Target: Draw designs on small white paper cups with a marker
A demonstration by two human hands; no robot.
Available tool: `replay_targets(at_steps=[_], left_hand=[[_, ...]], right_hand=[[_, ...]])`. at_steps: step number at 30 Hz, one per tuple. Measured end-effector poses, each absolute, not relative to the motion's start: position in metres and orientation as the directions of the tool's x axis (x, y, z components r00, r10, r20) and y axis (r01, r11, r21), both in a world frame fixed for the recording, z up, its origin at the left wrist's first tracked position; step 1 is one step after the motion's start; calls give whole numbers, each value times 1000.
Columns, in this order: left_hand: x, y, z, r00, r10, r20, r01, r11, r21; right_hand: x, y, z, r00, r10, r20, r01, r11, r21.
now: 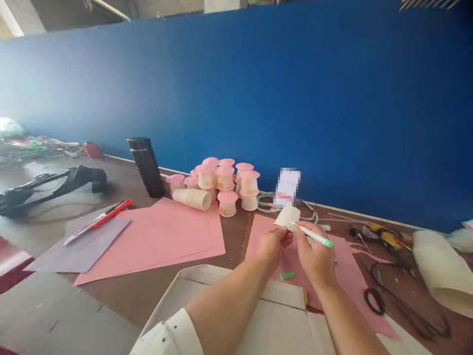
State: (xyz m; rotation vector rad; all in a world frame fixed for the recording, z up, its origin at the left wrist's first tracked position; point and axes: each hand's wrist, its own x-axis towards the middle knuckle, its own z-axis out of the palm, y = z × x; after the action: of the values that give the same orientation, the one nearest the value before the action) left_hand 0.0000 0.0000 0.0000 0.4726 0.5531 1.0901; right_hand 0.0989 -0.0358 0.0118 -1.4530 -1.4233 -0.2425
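My left hand (273, 244) is closed around a paper cup (287, 217), pinching it by the lower wall with the cup tipped on its side, just above the table at the twelve o'clock edge of my hands. My right hand (314, 256) grips a pen (315, 237) in a writing hold. The pen's working end points at eleven o'clock and meets the cup's side, and its green end sticks out toward three o'clock. The two hands sit close together, almost touching, over the pink sheet (347, 266).

As I judge it, the step is marking the cup, and doing it well depends on a steady cup. My left fingers should hold firmly without denting the thin wall, and my thumb should stay clear of the line. I think it is better to turn the cup under the tip than to drag the pen round the curve. It should also help to rest my right wrist on the sheet.

The green cap (287, 275) lies at six o'clock, near my wrists — easy to knock. At ten o'clock are the pink-topped cups (225, 180) and a lying stack of cups (192, 198). The scissors (384, 296) lie at four o'clock, well clear of my hands.
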Motion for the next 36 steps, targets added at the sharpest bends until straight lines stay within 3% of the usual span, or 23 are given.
replay_targets(at_steps=[13, 36], left_hand=[[4, 0, -5, 348, 932, -105, -639, 318, 701], [4, -1, -3, 349, 929, -121, -636, 330, 697]], right_hand=[[95, -35, 15, 286, 616, 734, 822, 236, -518], [91, -38, 19, 351, 618, 704, 812, 174, -557]])
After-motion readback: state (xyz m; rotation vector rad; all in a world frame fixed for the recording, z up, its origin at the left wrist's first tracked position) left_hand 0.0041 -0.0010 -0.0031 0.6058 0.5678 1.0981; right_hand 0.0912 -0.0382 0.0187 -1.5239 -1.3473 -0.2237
